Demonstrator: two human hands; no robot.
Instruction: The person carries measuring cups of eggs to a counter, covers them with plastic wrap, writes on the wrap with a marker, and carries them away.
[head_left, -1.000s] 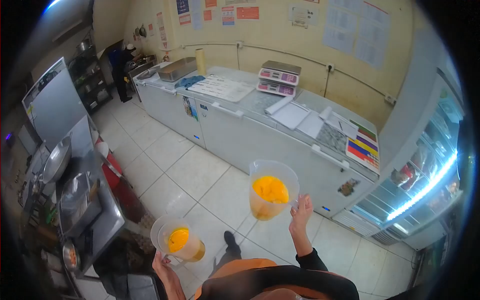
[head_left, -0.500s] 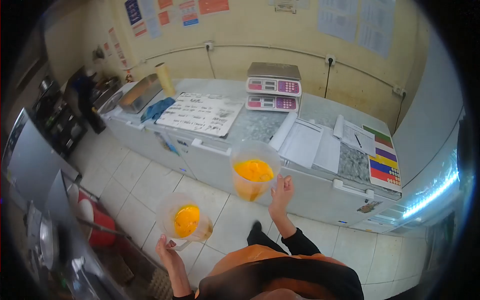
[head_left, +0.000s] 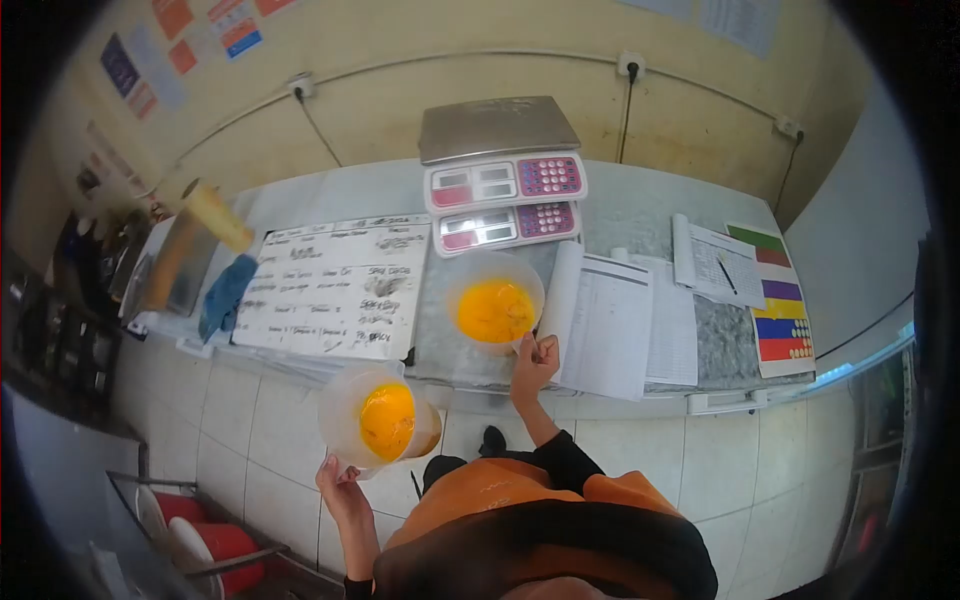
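Observation:
My left hand [head_left: 343,482] is closed on the handle of a translucent plastic jug [head_left: 338,412], which tilts over the floor in front of the freezer edge. Orange-yellow liquid [head_left: 387,422], resembling raw egg, fills part of it. My right hand [head_left: 535,365] grips a second translucent jug [head_left: 492,264] by its handle, with similar orange-yellow liquid [head_left: 495,310] inside. This jug is over the grey counter top [head_left: 445,355], in front of the stacked scales; whether it touches the surface I cannot tell.
Two stacked scales [head_left: 503,180] stand at the back. A handwritten whiteboard [head_left: 330,285], blue cloth [head_left: 228,295] and yellowish roll [head_left: 217,215] lie left. Clipboard papers [head_left: 605,325], a pen [head_left: 727,277] and a coloured chart [head_left: 778,310] are right. Red-and-white buckets [head_left: 225,555] stand lower left.
I have come closer to the counter, and the scales look larger. The right jug has moved from before the freezer front to over its top. Both hands still hold their jugs.

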